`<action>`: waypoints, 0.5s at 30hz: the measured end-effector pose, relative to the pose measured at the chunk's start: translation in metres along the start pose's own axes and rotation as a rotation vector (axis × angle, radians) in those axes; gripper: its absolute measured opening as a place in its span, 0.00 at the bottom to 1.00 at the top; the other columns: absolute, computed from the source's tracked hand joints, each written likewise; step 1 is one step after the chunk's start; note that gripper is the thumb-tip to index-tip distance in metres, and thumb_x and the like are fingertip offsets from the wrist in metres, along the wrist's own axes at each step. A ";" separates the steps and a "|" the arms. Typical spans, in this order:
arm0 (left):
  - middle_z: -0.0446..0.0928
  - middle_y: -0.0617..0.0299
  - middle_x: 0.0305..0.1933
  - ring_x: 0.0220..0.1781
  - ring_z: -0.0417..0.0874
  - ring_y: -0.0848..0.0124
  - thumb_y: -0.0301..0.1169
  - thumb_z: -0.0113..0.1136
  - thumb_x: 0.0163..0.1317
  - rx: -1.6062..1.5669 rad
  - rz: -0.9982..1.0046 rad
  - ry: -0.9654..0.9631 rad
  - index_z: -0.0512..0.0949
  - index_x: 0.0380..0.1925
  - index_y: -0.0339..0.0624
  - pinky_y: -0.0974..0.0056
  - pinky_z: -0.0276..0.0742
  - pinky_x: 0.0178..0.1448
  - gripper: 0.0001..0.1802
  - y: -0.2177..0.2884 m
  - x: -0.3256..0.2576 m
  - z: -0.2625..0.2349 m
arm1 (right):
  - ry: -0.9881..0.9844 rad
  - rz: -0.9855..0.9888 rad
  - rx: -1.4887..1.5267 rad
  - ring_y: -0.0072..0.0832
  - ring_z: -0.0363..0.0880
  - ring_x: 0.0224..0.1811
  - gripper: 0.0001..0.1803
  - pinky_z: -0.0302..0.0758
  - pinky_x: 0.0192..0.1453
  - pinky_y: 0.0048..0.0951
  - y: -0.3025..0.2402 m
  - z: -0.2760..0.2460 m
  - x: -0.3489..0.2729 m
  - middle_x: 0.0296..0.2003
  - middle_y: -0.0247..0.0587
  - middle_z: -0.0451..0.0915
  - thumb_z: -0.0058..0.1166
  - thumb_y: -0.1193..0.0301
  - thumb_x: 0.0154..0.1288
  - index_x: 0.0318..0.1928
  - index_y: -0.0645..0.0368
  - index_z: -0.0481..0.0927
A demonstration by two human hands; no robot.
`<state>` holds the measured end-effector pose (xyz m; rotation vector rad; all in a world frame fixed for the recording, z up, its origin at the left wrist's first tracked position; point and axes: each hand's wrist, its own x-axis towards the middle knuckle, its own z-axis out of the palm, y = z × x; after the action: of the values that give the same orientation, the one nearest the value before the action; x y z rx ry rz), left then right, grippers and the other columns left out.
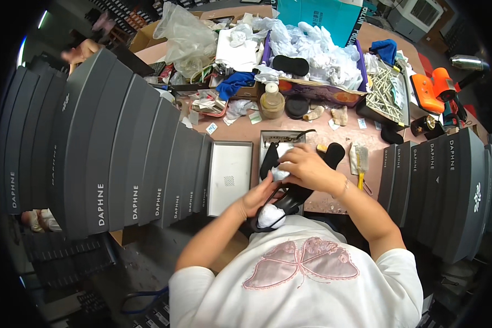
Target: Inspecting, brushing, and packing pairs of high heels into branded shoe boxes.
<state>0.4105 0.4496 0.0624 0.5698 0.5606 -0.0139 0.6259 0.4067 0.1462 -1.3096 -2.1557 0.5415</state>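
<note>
Close to my body I have a black strappy sandal [294, 197], with a round white wad [271, 216] in its near end. My left hand [258, 198] is closed on the sandal's side, its fingertips against a second white wad [280, 174]. Over that wad my right hand [311, 168] bends down, fingers curled onto it. Beyond my fingers stands an open shoe box [264, 136] with a black shoe part [268, 158] inside. A rounded black sole [334, 155] shows past my right hand; whether it belongs to the same sandal is hidden.
Left of the box lies a pale-lined lid [229, 180]. Stacks of dark grey shoe boxes rise at left [115, 147] and right [448, 180]. A yellow-handled brush [361, 169] lies at right. Behind are a glass bottle [272, 103], a purple box [333, 93] of white wads, and an orange heat gun [444, 82].
</note>
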 end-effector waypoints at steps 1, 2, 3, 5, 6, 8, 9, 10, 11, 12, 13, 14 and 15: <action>0.71 0.62 0.61 0.59 0.73 0.71 0.65 0.29 0.67 -0.117 0.035 0.036 0.61 0.66 0.47 0.64 0.68 0.64 0.40 -0.010 -0.005 -0.005 | 0.136 0.064 -0.055 0.36 0.79 0.43 0.14 0.70 0.50 0.37 -0.010 0.001 -0.002 0.37 0.40 0.80 0.62 0.68 0.54 0.42 0.58 0.82; 0.71 0.62 0.59 0.57 0.72 0.71 0.66 0.33 0.66 -0.147 0.048 0.023 0.57 0.68 0.45 0.60 0.69 0.62 0.43 -0.014 -0.017 -0.005 | 0.133 0.200 0.038 0.40 0.78 0.44 0.16 0.72 0.48 0.38 -0.018 0.006 -0.012 0.39 0.41 0.80 0.63 0.66 0.55 0.44 0.59 0.81; 0.72 0.58 0.57 0.58 0.72 0.68 0.68 0.35 0.64 -0.103 0.157 0.185 0.57 0.68 0.47 0.59 0.68 0.63 0.44 -0.017 -0.020 0.006 | -0.025 0.316 0.279 0.43 0.77 0.46 0.18 0.74 0.46 0.39 -0.025 0.010 -0.022 0.40 0.43 0.80 0.62 0.64 0.56 0.45 0.59 0.80; 0.73 0.56 0.56 0.59 0.72 0.67 0.68 0.35 0.65 -0.271 0.149 0.268 0.58 0.68 0.50 0.59 0.67 0.63 0.42 -0.027 -0.031 0.016 | -0.278 0.404 0.324 0.45 0.77 0.48 0.20 0.76 0.44 0.41 -0.059 0.026 -0.026 0.42 0.46 0.79 0.62 0.63 0.57 0.45 0.61 0.79; 0.73 0.58 0.56 0.57 0.73 0.67 0.64 0.36 0.67 -0.255 0.199 0.353 0.60 0.66 0.52 0.59 0.68 0.62 0.37 -0.035 -0.027 0.020 | -0.234 0.338 0.272 0.45 0.76 0.48 0.21 0.75 0.46 0.40 -0.070 0.042 -0.030 0.43 0.46 0.79 0.62 0.63 0.57 0.47 0.62 0.78; 0.73 0.59 0.54 0.53 0.75 0.69 0.53 0.45 0.70 -0.151 0.351 0.433 0.63 0.63 0.46 0.64 0.70 0.58 0.30 -0.049 -0.025 0.024 | -0.298 0.298 0.242 0.48 0.75 0.48 0.24 0.73 0.53 0.39 -0.071 0.071 -0.031 0.47 0.48 0.77 0.62 0.63 0.57 0.51 0.64 0.76; 0.73 0.60 0.53 0.52 0.75 0.70 0.49 0.48 0.71 -0.060 0.377 0.539 0.64 0.61 0.44 0.66 0.71 0.57 0.27 -0.050 -0.030 0.027 | -0.283 0.252 0.309 0.48 0.75 0.48 0.24 0.72 0.54 0.39 -0.065 0.074 -0.031 0.46 0.48 0.77 0.61 0.63 0.57 0.51 0.64 0.76; 0.73 0.61 0.52 0.52 0.74 0.72 0.44 0.51 0.71 -0.181 0.409 0.519 0.65 0.59 0.41 0.67 0.70 0.57 0.24 -0.048 -0.034 0.025 | -0.267 0.206 0.375 0.49 0.74 0.48 0.23 0.71 0.55 0.39 -0.058 0.075 -0.031 0.45 0.49 0.77 0.61 0.64 0.58 0.50 0.64 0.76; 0.73 0.61 0.51 0.51 0.74 0.72 0.43 0.50 0.71 -0.157 0.442 0.535 0.66 0.58 0.41 0.67 0.71 0.55 0.22 -0.049 -0.037 0.019 | -0.250 0.160 0.443 0.49 0.74 0.48 0.22 0.70 0.56 0.39 -0.054 0.078 -0.032 0.44 0.49 0.77 0.61 0.64 0.58 0.50 0.64 0.76; 0.72 0.61 0.50 0.51 0.74 0.73 0.41 0.50 0.71 -0.098 0.458 0.535 0.66 0.58 0.41 0.67 0.71 0.54 0.21 -0.049 -0.041 0.015 | -0.179 0.122 0.459 0.48 0.74 0.47 0.21 0.68 0.57 0.40 -0.055 0.082 -0.033 0.43 0.49 0.77 0.62 0.66 0.55 0.47 0.64 0.77; 0.72 0.62 0.50 0.51 0.74 0.73 0.40 0.50 0.71 -0.039 0.474 0.536 0.67 0.58 0.41 0.67 0.72 0.53 0.21 -0.048 -0.043 0.013 | -0.225 0.175 0.411 0.47 0.74 0.47 0.22 0.68 0.57 0.40 -0.056 0.084 -0.034 0.43 0.50 0.77 0.63 0.66 0.53 0.47 0.63 0.77; 0.74 0.61 0.49 0.50 0.76 0.72 0.41 0.49 0.71 -0.007 0.461 0.560 0.68 0.57 0.41 0.66 0.73 0.54 0.20 -0.049 -0.043 0.010 | -0.276 0.218 0.362 0.47 0.74 0.47 0.22 0.68 0.57 0.40 -0.060 0.083 -0.026 0.43 0.50 0.77 0.64 0.67 0.52 0.47 0.63 0.77; 0.75 0.61 0.49 0.48 0.78 0.70 0.42 0.48 0.71 0.024 0.448 0.584 0.69 0.56 0.41 0.64 0.74 0.54 0.20 -0.050 -0.041 0.004 | -0.328 0.260 0.314 0.47 0.74 0.46 0.23 0.68 0.57 0.40 -0.064 0.084 -0.019 0.43 0.50 0.77 0.64 0.68 0.50 0.48 0.63 0.77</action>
<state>0.3693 0.3992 0.0610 0.7157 0.9874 0.5866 0.5359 0.3570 0.1150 -1.4040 -2.0444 1.2218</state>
